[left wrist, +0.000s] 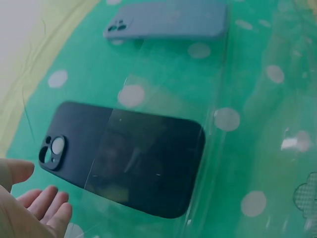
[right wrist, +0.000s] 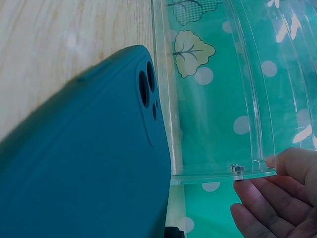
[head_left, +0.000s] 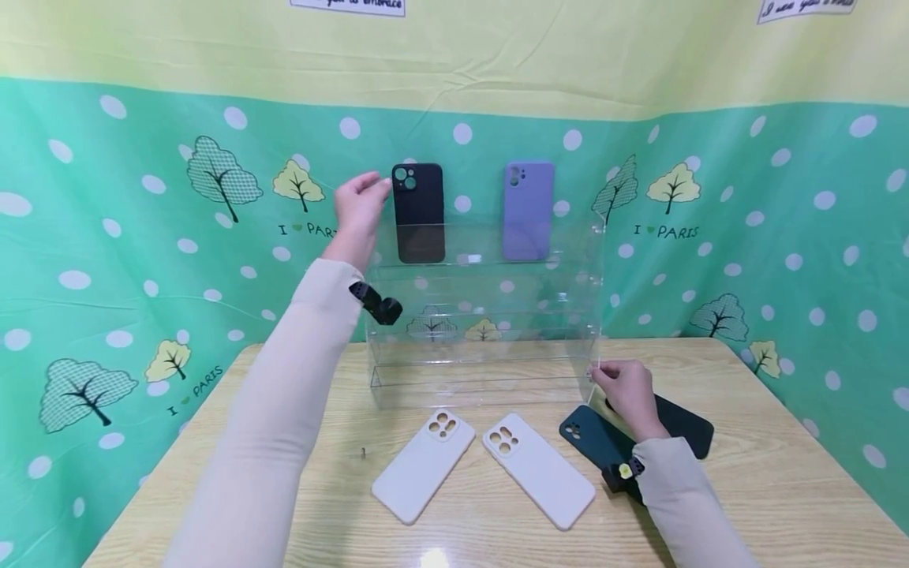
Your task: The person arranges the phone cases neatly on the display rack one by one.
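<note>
A black phone case stands upright on the top tier of a clear acrylic display stand, its lower part behind the clear front lip. Beside its upper left edge is my left hand; in the left wrist view the fingers are loosely extended, apart from the case, holding nothing. To the right on that tier stands a purple phone case. Low on the stand's right side, my right hand pinches the side panel between thumb and fingers, near a small metal fastener.
Two off-white phone cases lie on the wooden table before the stand. Beneath the right forearm are a dark green phone case and a black one. A tiny object lies left. Patterned green cloth hangs behind.
</note>
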Motion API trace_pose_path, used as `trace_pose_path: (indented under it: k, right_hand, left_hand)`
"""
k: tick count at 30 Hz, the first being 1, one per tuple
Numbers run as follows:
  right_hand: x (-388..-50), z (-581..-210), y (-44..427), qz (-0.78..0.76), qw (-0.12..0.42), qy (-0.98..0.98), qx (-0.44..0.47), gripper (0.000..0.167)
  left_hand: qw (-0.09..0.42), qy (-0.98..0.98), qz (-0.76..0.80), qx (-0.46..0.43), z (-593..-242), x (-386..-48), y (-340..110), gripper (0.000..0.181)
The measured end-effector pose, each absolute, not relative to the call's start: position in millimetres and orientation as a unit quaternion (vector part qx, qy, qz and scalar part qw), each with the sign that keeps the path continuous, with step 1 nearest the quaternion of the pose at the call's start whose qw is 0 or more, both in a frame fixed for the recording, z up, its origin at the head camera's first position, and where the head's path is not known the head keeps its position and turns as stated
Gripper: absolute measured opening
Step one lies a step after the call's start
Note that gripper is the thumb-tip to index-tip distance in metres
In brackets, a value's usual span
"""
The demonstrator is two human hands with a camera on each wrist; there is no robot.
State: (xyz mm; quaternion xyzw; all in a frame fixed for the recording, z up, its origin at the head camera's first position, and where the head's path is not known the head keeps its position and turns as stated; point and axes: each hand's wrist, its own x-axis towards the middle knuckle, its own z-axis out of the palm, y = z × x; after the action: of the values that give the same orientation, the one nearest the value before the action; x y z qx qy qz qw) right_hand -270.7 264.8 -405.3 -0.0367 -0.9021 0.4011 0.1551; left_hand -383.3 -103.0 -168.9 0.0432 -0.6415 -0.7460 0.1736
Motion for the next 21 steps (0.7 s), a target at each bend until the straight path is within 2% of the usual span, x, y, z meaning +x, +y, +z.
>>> trace_pose_path:
  k: [7,14,21]
  right_hand:
    - [-268.6,-403.8,264.8,0.402,0.152,-0.902,-0.039,0.027]
    - [-268.7,-403.8,265.9,0.394,0.149,-0.906,-0.041,0.028]
    - [-267.5,-401.9,263.7,0.397,0.148,-0.905,-0.041,0.028]
  left_hand:
    - [0.153,-0.648,-0.746,-0.014,-184.4,-352.2,-108.2,0.042]
    - [0.127,-0.706,-0.690,-0.099,-220.4,-318.3,-106.2,0.042]
    - [0.046,-0.752,-0.644,-0.131,-266.5,-283.1,-105.5,0.041]
